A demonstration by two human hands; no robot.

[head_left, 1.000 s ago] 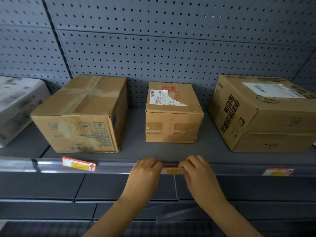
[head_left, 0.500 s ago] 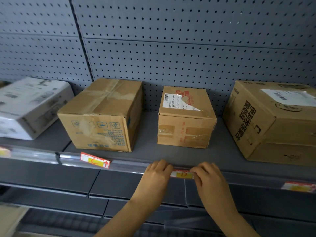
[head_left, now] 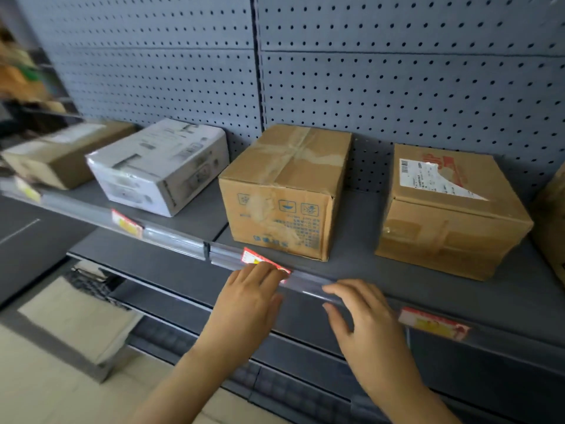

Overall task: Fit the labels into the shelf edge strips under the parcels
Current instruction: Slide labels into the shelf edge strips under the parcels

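labels first: the red-and-yellow paper label point(head_left: 265, 262) sits crooked in the clear plastic edge strip point(head_left: 308, 286) under the taped brown cardboard parcel point(head_left: 286, 191). your left hand point(head_left: 247, 296) rests flat, fingers point(head_left: 269, 272) touching that label's right end, gripping nothing. your right hand point(head_left: 367, 322) hangs spread beside the strip, holding nothing. another red-and-yellow label point(head_left: 432, 323) sits further right, below the small brown parcel point(head_left: 449, 212). one more label point(head_left: 127, 223) sits below the white box point(head_left: 159, 169) on the grey shelf point(head_left: 397, 270).
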